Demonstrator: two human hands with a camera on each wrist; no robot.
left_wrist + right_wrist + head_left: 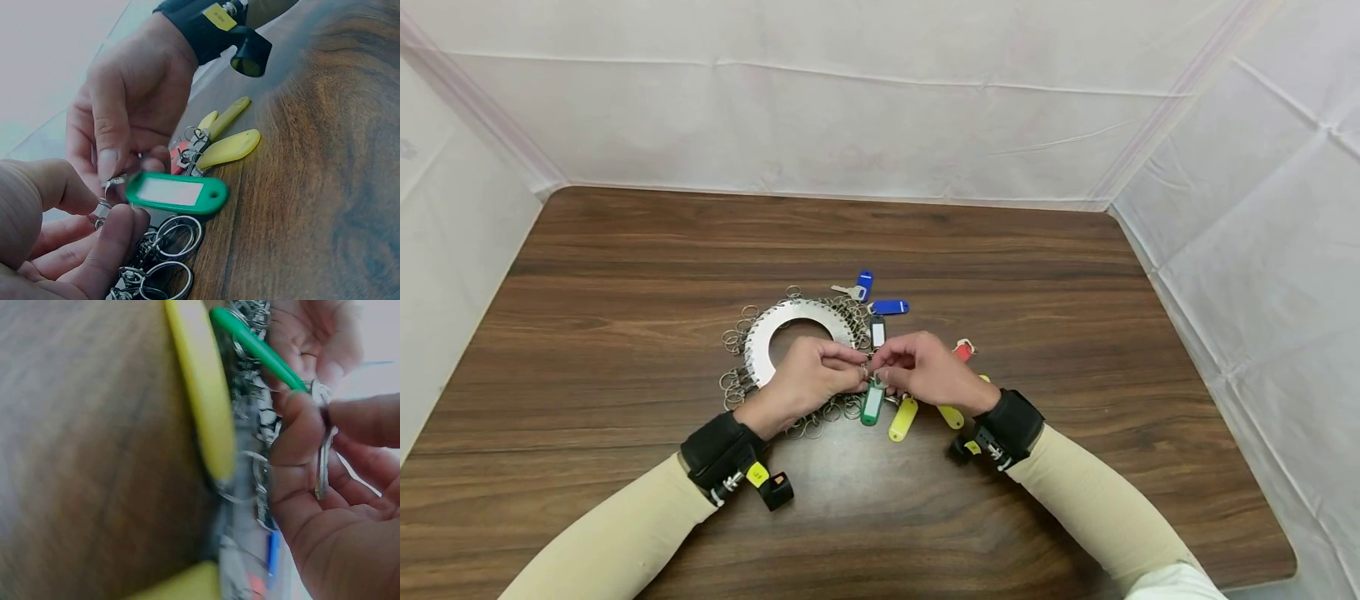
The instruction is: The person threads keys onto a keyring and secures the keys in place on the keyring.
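Note:
My two hands meet over the table's middle. My left hand (856, 372) pinches the small split ring (111, 185) that carries a green key tag (872, 402); its thumb and fingers (103, 240) curl round the ring. My right hand (882, 368) pinches a small silver key (323, 459) at that same ring, with the thumb (300, 428) pressing on it. The green tag (178, 192) hangs just below both hands, slightly above the wood. Under my left hand lies a flat metal disc (775, 327) with many key rings (733, 337) around its rim.
Two yellow tags (902, 419) lie just in front of my right hand, a red tag (962, 350) behind it. Two blue tags (889, 307) and a black-and-white tag (877, 332) lie beyond the disc. The wooden table (625, 250) is walled by white sheeting (850, 100).

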